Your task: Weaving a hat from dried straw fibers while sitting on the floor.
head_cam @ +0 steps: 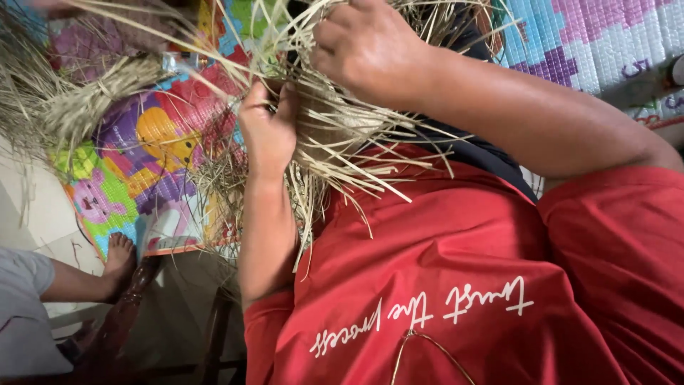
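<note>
A partly woven piece of pale straw (335, 135) with many loose strips sticking out sits on my lap, against my red shirt. My left hand (267, 128) grips the strips at the piece's left side, fingers curled around them. My right hand (370, 50) is closed over the top of the woven straw, knuckles up, pinching strips underneath. Loose ends fan out below and to the right of both hands.
A tied bundle of dry straw (85, 100) lies at the upper left on a colourful cartoon floor mat (149, 157). Another person's bare foot (120, 257) and leg rest at the lower left by dark wooden furniture legs (125, 314). A pastel patterned mat (591, 36) covers the upper right.
</note>
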